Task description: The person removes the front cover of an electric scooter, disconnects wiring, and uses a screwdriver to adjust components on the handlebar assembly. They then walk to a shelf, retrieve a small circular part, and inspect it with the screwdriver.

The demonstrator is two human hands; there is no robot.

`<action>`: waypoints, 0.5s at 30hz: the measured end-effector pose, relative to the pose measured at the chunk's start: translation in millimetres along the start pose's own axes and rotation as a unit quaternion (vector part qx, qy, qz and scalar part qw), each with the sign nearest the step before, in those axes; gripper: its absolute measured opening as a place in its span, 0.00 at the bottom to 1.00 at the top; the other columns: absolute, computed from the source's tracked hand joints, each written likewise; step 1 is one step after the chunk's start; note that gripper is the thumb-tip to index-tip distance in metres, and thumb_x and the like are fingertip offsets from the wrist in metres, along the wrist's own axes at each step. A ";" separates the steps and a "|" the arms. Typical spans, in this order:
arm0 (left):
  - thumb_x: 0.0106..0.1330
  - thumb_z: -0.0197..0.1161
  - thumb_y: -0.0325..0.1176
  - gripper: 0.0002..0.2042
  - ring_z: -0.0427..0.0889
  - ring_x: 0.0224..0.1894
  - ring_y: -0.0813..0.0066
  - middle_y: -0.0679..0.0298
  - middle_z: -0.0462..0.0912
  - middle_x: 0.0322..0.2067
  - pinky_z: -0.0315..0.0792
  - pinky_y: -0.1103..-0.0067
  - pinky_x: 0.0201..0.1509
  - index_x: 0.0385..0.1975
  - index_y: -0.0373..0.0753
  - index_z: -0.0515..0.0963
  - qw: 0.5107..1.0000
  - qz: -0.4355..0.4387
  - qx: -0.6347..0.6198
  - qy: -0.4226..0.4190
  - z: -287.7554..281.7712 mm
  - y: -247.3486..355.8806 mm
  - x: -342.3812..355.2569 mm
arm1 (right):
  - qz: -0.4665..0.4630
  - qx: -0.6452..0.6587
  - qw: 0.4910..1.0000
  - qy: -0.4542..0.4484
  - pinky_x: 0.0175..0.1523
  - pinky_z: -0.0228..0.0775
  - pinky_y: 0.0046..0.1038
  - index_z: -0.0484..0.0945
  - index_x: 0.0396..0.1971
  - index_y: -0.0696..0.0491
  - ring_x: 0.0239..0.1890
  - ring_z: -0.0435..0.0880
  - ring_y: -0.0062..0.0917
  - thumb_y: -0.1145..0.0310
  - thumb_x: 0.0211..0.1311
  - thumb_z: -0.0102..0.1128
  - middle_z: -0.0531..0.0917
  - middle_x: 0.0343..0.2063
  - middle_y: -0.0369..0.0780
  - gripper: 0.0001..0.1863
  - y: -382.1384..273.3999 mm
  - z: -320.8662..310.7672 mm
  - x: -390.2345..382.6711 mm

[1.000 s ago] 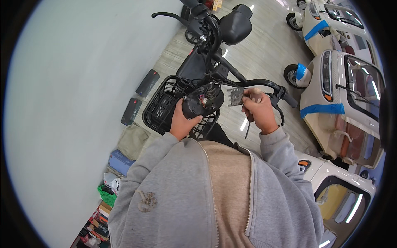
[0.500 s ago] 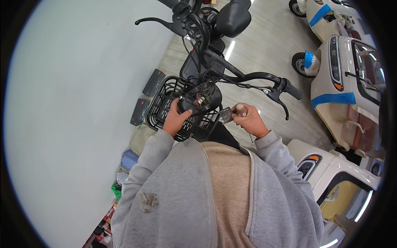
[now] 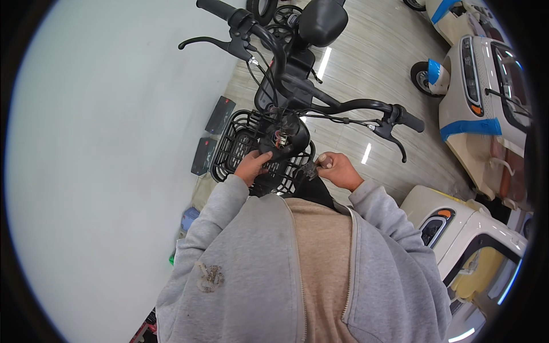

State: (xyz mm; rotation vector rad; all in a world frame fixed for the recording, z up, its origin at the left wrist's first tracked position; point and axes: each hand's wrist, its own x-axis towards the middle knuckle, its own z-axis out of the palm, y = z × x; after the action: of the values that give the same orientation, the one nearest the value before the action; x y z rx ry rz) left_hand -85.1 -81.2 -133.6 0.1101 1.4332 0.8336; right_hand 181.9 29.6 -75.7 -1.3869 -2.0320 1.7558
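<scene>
In front of me is the black headlight housing (image 3: 296, 144) of a two-wheeler, its open back showing bundled wires and pale connectors (image 3: 280, 138). My left hand (image 3: 251, 166) grips its near edge, thumb on top and the other fingers partly hidden below. To its right, my right hand (image 3: 342, 173) is closed around a brownish handle (image 3: 325, 160), which looks like a screwdriver's. A small dark grey metal piece (image 3: 309, 170) sits at those fingertips, blurred; whether they pinch it I cannot tell.
A black wire basket (image 3: 229, 150) surrounds the housing. Beyond it are the handlebar (image 3: 357, 104) with brake levers and cables, and a black saddle (image 3: 323, 23). Dark boxes (image 3: 220, 115) stand by the white wall (image 3: 114, 143). Cream vehicles (image 3: 457, 103) with blue tape line the right.
My left hand has moved slightly right and down along the housing. The right hand has dropped a little, its handle tilting toward the housing. The view has shifted slightly.
</scene>
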 end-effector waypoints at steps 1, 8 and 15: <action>0.60 0.67 0.38 0.22 0.76 0.36 0.76 0.63 0.77 0.37 0.71 0.80 0.38 0.49 0.33 0.72 1.000 0.019 0.013 -0.010 -1.0 0.2 1.4 | 0.004 -0.012 1.000 -0.001 0.35 0.71 0.32 0.79 0.30 0.59 0.24 0.77 0.32 0.68 0.46 0.61 0.79 0.21 0.46 0.12 1.8 7.3 1.6; 0.60 0.68 0.35 0.17 0.69 0.25 0.85 0.72 0.71 0.23 0.64 0.83 0.27 0.43 0.31 0.76 0.980 0.159 0.110 0.039 -21.6 1.6 0.2 | 0.034 -0.045 0.998 0.013 0.36 0.71 0.39 0.76 0.26 0.59 0.29 0.78 0.50 0.65 0.48 0.61 0.79 0.25 0.53 0.12 11.9 86.6 23.0; 0.62 0.67 0.39 0.20 0.73 0.30 0.84 0.71 0.76 0.30 0.66 0.83 0.33 0.49 0.34 0.75 0.986 0.064 0.148 -0.044 -45.6 24.9 11.9 | 0.056 -0.014 0.996 0.061 0.37 0.71 0.42 0.76 0.25 0.59 0.31 0.78 0.52 0.63 0.53 0.60 0.78 0.23 0.54 0.13 12.2 153.3 41.1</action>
State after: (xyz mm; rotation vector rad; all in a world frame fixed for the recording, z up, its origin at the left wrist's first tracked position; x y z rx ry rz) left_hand -137.8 -75.1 -138.4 0.4641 1.4704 0.7051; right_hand 71.2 -54.3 -153.5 -1.6048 -1.9587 1.6453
